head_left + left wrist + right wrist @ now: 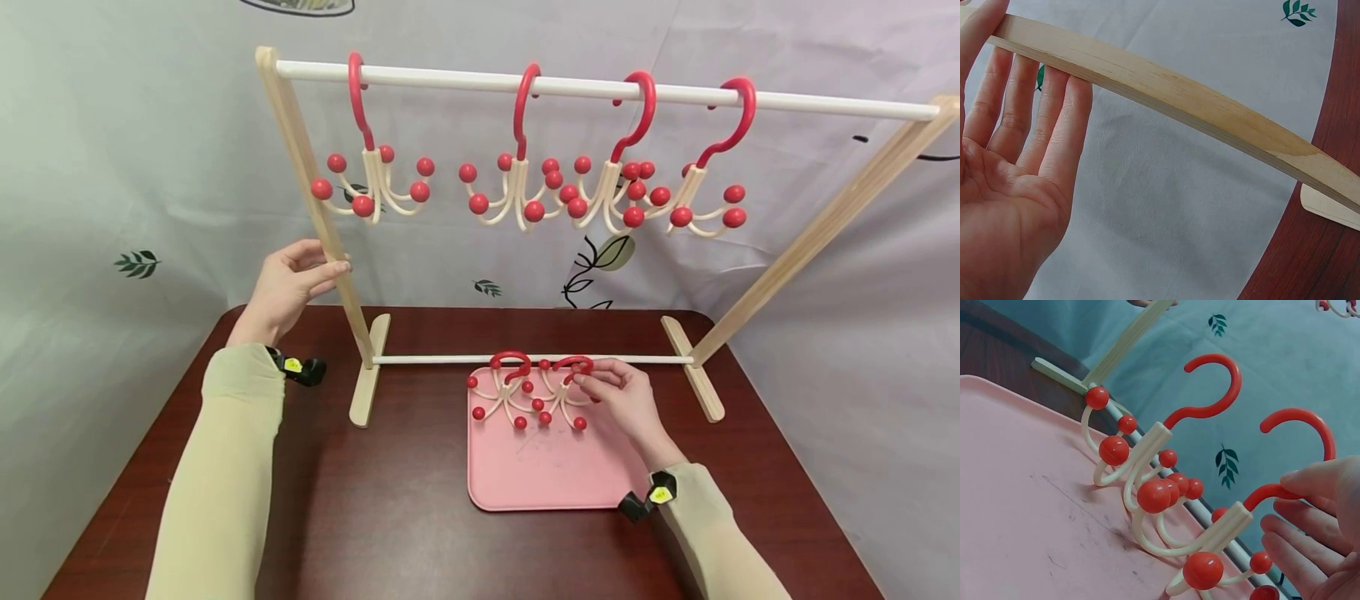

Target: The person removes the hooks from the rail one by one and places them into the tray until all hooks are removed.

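Observation:
My left hand [288, 287] holds the left wooden post [1166, 84] of a garment rack, thumb on one side and fingers on the other. At the back of a pink tray [555, 479], my right hand [626, 404] pinches the red hook stem of a multi-arm hanger [1225, 528] between thumb and fingers. This hanger has cream arms tipped with red balls. Just to its left on the tray stands a matching hanger [1150, 440], its hook upward and untouched. Several of the same hangers, among them the leftmost one [372, 183], hang by their red hooks from the white top rail [450, 78].
The rack's feet, left [365, 383] and right [697, 375], stand on the dark red table [390, 500]. A low white bar [427, 360] joins the posts and passes behind the tray. The right post [817, 242] leans outward in the head view. Patterned cloth [420, 275] hangs behind.

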